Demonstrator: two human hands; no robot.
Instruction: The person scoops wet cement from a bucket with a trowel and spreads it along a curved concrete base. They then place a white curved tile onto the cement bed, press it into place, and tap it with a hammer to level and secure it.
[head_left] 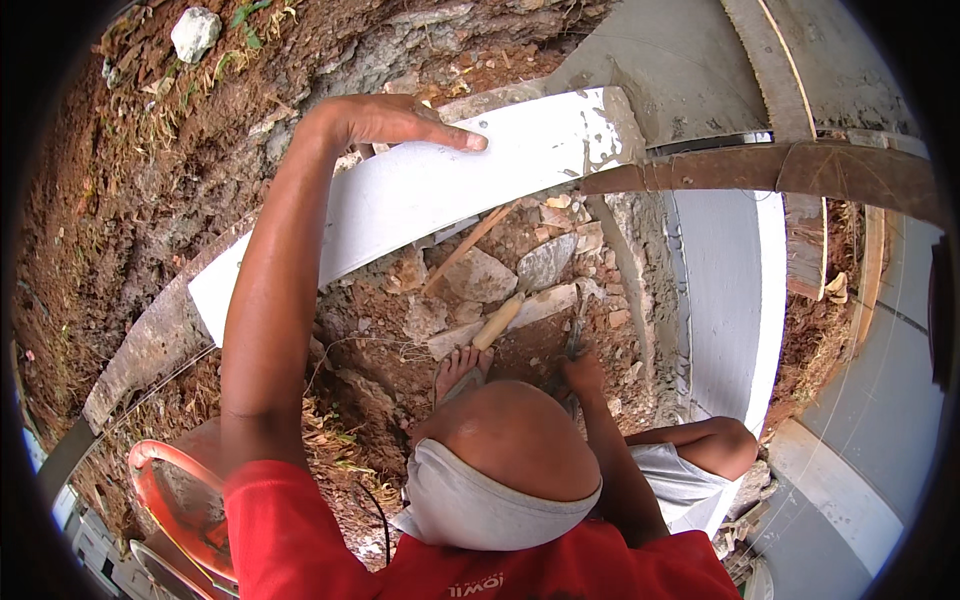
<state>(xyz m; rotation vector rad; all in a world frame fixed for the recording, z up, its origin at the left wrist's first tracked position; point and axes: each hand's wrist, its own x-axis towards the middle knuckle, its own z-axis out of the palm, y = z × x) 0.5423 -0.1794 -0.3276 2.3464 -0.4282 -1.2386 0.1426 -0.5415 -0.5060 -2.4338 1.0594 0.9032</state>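
My left hand grips the upper edge of a long white board, its thumb flat on the face and the other fingers hidden behind. Mortar is smeared on the board's right end. Low among the rubble, my right hand is closed, partly hidden by my bent knee. A thin dark thing shows just above it, too unclear to name. Left of that hand lies a trowel with a wooden handle and a grey, mortar-coated blade. My bare toes are beside the handle's lower end.
Broken stones and a wooden stick litter the trench. A brown beam crosses at the right, above a grey wall with a white edge. Soil banks up at the left. An orange-rimmed object stands lower left.
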